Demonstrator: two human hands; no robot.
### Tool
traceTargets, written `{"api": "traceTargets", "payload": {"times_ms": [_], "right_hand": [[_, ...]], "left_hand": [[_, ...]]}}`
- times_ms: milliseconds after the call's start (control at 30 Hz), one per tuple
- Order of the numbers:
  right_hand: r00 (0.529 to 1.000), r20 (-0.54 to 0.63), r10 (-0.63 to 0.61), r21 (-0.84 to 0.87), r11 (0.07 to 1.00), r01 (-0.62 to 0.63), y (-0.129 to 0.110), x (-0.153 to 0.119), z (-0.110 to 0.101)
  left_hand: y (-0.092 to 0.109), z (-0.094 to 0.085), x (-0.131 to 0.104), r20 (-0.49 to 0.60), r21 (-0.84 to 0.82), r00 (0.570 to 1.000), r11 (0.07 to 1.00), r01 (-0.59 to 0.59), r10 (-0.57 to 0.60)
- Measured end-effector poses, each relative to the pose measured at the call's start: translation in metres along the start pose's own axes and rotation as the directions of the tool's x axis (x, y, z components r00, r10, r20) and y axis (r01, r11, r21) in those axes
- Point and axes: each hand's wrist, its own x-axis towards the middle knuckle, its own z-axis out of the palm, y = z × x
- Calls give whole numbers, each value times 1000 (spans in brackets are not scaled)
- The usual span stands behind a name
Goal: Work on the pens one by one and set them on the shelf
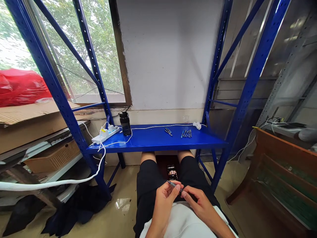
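seated person viewed from above, both hands held over the lap in front of a blue metal shelf (158, 140) that serves as the worktop. the left hand (166, 197) is curled around a slim grey pen (174, 185), fingers closed on its barrel near the middle. the right hand (198, 200) meets the pen at its near end, thumb and forefinger pinched on it; the rest of that hand is loosely bent. the pen lies tilted, its far tip pointing up and to the left, above the gap between the knees. a phone (172, 172) with a lit screen rests between the thighs, just beyond the pen and apart from both hands.

on the worktop: a row of blue pens (186, 133) lying side by side right of centre; 2 more pens (168, 131) crossed just left of that row; a black bottle (125, 123) standing upright towards the left; a white power strip (105, 134) at the left end, with a white cable (158, 126) running along the back edge to a small white plug (197, 125) near the right upright. a thicker white hose or cable (49, 183) hangs from the left end across the lower left of the view. a window (74, 49) stands behind the left uprights; a brown wooden bench (284, 172) sits at the right.
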Motion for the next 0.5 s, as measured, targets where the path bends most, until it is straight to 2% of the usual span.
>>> {"api": "traceTargets", "payload": {"times_ms": [333,500], "right_hand": [[996,-36,81,44,996,-79,-1,-1,1],[995,-46,92,40,995,-90,2,0,2]], "left_hand": [[3,2,-1,44,-45,999,999,-2,4],[4,3,-1,20,-18,1000,1000,1,0]]}}
